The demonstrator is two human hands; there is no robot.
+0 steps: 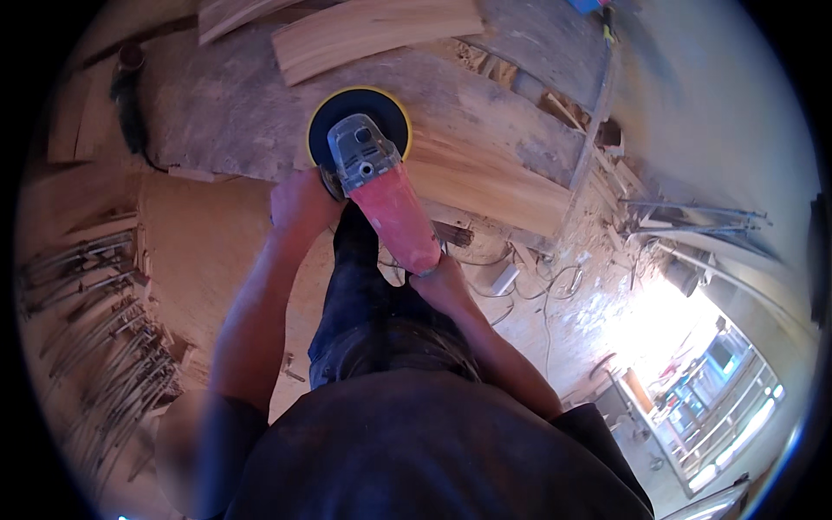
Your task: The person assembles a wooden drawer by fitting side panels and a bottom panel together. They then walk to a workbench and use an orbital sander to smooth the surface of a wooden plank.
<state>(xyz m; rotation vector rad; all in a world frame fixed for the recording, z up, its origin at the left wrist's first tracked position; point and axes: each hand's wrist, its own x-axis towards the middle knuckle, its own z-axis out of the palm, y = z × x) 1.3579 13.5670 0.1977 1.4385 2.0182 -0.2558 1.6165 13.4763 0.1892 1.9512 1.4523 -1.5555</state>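
A red and grey angle grinder (392, 208) with a round, dark sanding disc (392, 111) edged in yellow is held over the near side of the workbench. My left hand (303, 201) is closed at the side of the grinder's head, around what looks like its side handle. Around the rear end of the red body, my right hand (444, 282) is closed, its fingers partly hidden. Beneath and to the right of the disc lies a wooden board (485, 182) with visible grain. Whether the disc touches the board I cannot tell.
Another wooden board (373, 33) lies farther back on the dusty workbench (217, 113). A dark tool with a cord (130, 104) sits at the bench's left. Several metal clamps (104, 338) stand at left. Cables (546, 303) and wood scraps lie on the floor at right.
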